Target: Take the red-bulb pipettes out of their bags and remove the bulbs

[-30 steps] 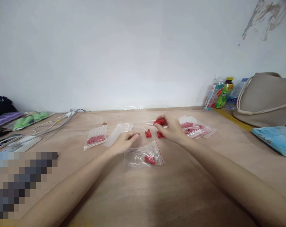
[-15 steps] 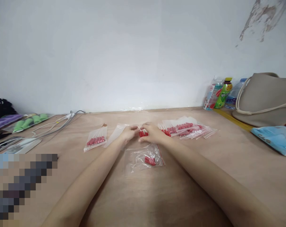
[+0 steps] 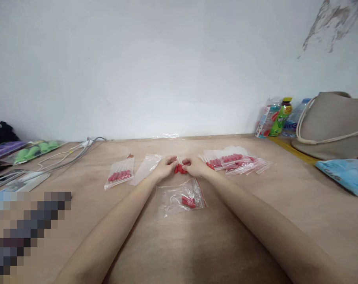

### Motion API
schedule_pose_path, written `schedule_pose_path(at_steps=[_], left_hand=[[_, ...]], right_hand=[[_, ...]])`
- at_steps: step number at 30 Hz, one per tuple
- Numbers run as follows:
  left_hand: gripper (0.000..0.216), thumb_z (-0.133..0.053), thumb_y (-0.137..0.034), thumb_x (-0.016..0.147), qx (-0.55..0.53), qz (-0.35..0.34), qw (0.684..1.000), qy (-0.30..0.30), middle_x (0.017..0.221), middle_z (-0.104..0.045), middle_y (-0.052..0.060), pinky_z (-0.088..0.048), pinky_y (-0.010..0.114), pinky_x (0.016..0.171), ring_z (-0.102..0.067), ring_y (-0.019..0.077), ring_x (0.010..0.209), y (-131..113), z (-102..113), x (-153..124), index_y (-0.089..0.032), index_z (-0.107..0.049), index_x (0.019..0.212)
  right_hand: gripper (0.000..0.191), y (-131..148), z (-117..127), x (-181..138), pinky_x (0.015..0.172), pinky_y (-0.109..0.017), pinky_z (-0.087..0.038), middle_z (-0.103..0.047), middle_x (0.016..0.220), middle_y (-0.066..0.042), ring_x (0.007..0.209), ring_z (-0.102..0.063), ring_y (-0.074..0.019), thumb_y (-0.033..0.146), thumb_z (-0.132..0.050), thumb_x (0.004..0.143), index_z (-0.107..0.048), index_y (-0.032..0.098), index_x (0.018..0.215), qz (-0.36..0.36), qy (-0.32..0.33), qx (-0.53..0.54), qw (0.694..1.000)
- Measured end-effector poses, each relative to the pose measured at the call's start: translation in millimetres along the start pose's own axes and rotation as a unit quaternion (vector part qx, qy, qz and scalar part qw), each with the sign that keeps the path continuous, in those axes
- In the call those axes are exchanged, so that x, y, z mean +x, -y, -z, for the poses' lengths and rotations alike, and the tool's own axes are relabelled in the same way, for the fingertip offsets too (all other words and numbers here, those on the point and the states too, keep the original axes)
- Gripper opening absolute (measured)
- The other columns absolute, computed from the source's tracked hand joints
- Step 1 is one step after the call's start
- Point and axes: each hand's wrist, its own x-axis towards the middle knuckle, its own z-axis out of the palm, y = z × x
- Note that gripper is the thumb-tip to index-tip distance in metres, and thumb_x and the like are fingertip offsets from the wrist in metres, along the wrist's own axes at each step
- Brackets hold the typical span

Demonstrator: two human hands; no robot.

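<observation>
Between my two hands is a small bunch of red-tipped white sticks (image 3: 180, 169), red ends toward me. My left hand (image 3: 166, 166) curls its fingers around the bunch's left side. From the other side my right hand (image 3: 192, 165) pinches it, thumb near the red tips. Closer to me lies a clear zip bag (image 3: 170, 199) with a few short red pieces (image 3: 188, 202) inside. An empty-looking flat bag (image 3: 146, 167) rests partly behind my left hand. Left of it is a filled bag of red-tipped sticks (image 3: 120, 174).
Right of my hands, several filled bags (image 3: 234, 159) overlap in a pile. Bottles (image 3: 281, 118) stand by the wall, with a beige bag (image 3: 332, 122) and a blue packet (image 3: 344, 175) at right. Cables (image 3: 78, 152) and green items in plastic (image 3: 35, 152) lie at left.
My right hand's fingers have drawn back and down to the red tips, so more of the sticks shows between my hands. The bags have stayed in place.
</observation>
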Motion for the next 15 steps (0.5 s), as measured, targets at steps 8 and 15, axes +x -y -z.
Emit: schedule_pose_path(at_steps=[8,15], left_hand=[[0.032,-0.058,-0.027,0.076,0.094,-0.07,0.993,-0.022,0.112,-0.06,0.011,-0.037,0.04,0.096,-0.054,0.023,0.105,-15.6,3.1,-25.7,-0.014,-0.059,0.105],[0.03,-0.048,-0.029,0.085,0.255,-0.238,0.93,0.114,0.118,-0.054,0.007,-0.04,0.035,0.095,-0.05,0.0192,0.109,-37.7,5.2,-110.7,-0.02,-0.054,0.113]], right_hand=[[0.013,11.6,19.7,-24.8,0.068,-0.024,-0.043,-0.064,0.083,-0.006,0.074,-0.057,-0.0139,0.02,-0.055,0.074,-0.061,0.014,0.084,0.013,-0.091,-0.014,0.996],[0.009,-22.4,38.1,-84.0,0.058,-0.023,-0.041,-0.061,0.072,-0.002,0.064,-0.054,-0.0124,0.016,-0.057,0.068,-0.06,0.016,0.077,0.072,-0.073,-0.003,0.995]])
